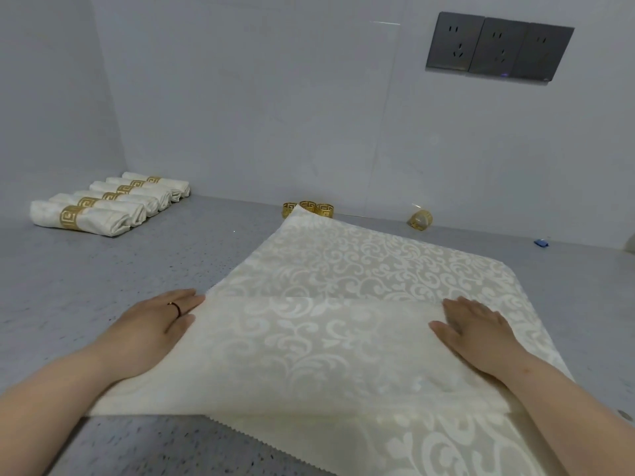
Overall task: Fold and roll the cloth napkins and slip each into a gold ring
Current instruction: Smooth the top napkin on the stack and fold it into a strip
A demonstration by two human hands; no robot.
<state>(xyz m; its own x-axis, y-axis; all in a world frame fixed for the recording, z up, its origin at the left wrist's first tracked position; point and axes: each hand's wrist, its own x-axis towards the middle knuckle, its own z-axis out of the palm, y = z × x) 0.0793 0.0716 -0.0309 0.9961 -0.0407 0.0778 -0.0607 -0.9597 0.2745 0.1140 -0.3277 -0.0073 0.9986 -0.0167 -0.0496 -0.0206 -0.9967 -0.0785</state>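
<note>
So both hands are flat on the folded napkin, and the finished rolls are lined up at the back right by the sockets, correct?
Not quite. The head view shows the finished rolls at the back left, in the corner, not by the sockets. The rest holds: the left hand and right hand lie flat on the folded napkin.

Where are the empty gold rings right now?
In the head view, three empty gold rings stand against the back wall just beyond the far corner of the spread napkin; a fourth ring lies farther right.
</note>
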